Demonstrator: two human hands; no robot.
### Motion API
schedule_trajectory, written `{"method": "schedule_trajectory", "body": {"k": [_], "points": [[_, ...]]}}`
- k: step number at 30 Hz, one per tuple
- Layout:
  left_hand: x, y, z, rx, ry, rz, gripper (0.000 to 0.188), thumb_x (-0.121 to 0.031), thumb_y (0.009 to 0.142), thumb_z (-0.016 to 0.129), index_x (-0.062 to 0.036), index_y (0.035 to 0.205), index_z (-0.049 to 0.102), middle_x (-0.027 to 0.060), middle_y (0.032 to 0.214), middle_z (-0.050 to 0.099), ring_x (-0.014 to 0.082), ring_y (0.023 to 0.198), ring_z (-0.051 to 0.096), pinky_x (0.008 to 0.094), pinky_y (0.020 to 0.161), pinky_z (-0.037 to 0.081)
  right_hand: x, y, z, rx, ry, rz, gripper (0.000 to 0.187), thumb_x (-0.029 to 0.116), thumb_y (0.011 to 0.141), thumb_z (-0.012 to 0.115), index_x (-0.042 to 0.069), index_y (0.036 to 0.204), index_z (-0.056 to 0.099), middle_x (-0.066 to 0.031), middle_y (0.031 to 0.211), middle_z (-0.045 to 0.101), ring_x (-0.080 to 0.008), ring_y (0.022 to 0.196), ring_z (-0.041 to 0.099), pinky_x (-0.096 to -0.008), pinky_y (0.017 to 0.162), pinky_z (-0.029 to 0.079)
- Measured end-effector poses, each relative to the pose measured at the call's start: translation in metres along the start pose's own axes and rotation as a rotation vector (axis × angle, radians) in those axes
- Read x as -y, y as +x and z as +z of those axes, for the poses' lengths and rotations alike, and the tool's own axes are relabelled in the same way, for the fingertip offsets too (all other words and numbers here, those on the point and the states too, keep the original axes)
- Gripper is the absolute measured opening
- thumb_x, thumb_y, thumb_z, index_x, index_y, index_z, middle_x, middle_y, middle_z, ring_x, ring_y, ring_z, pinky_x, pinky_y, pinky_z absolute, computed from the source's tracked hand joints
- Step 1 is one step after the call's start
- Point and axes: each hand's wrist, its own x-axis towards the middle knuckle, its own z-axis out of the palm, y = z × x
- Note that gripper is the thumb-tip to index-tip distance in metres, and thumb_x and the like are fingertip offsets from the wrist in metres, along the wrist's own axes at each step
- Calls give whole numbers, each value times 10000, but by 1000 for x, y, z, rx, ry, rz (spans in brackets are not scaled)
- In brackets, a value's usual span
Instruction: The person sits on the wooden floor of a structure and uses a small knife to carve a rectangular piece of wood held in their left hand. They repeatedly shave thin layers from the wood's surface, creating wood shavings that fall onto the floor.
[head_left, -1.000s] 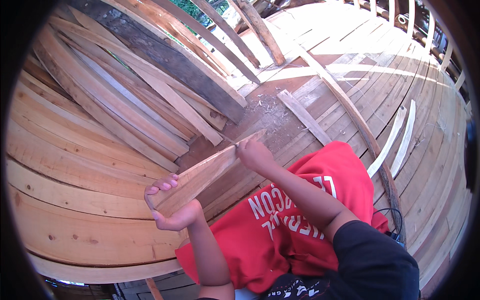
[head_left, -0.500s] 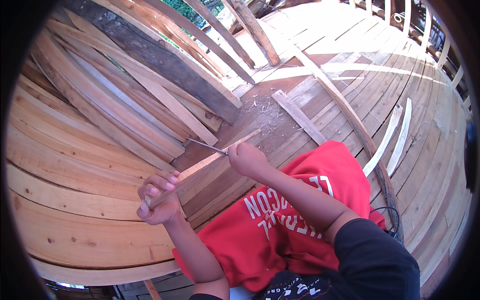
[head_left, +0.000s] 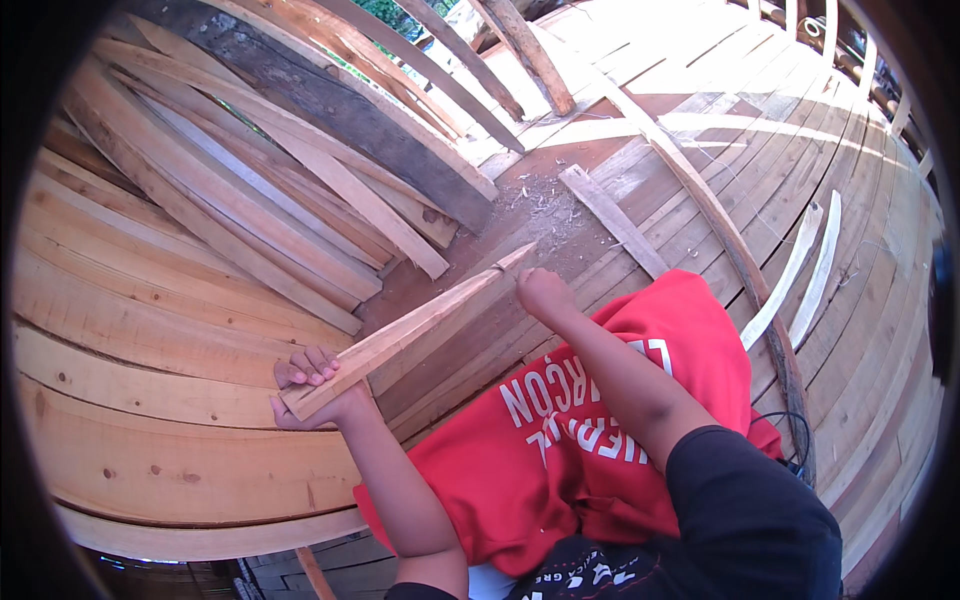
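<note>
A tapering strip of pale wood (head_left: 410, 325) slants across the middle of the view. My left hand (head_left: 315, 385) is closed around its near, thicker end, thumb below and fingers over the top. My right hand (head_left: 545, 297) is a fist beside the strip's narrow far end, gripping a thin-bladed knife. Only a small dark bit of the knife (head_left: 499, 267) shows against the wood near the tip; its handle is hidden in the fist. Under my right forearm, a red cloth (head_left: 560, 440) with white lettering covers my lap.
Long boards (head_left: 220, 190) lean in a stack at the left, beside a thick dark beam (head_left: 340, 110). Wood shavings (head_left: 545, 200) litter the floor ahead. A short plank (head_left: 612, 222), a long curved pole (head_left: 700, 200) and two pale strips (head_left: 800, 270) lie toward the right.
My right hand has moved forward and right along the strip with the knife, toward the tip. The left hand has turned the strip, so more of its broad face shows.
</note>
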Motion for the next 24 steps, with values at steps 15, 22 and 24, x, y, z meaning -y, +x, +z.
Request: {"method": "schedule_trajectory", "body": {"k": [15, 22, 24], "points": [[-2, -2, -5, 181, -52, 40, 575, -567, 933, 297, -94, 664, 483, 47, 504, 459, 158, 418, 443, 269, 414, 380, 23, -16, 15, 114, -17, -125, 510, 326, 929, 329, -61, 899, 660, -326, 946, 634, -468, 908, 631, -540, 853, 489], [1, 1, 2, 170, -24, 2, 504, -491, 916, 324, -91, 655, 483, 53, 494, 462, 164, 408, 445, 279, 415, 378, 15, -16, -9, 82, 2, -26, 490, 308, 921, 349, -80, 916, 649, -327, 974, 630, -476, 960, 613, -524, 891, 473], [4, 2, 4, 200, -47, 8, 499, -488, 914, 327, -91, 653, 479, 53, 495, 464, 164, 408, 447, 278, 413, 375, -2, -2, 2, 35, -46, -92, 492, 311, 923, 342, -76, 916, 647, -321, 971, 633, -479, 957, 612, -530, 891, 469]]}}
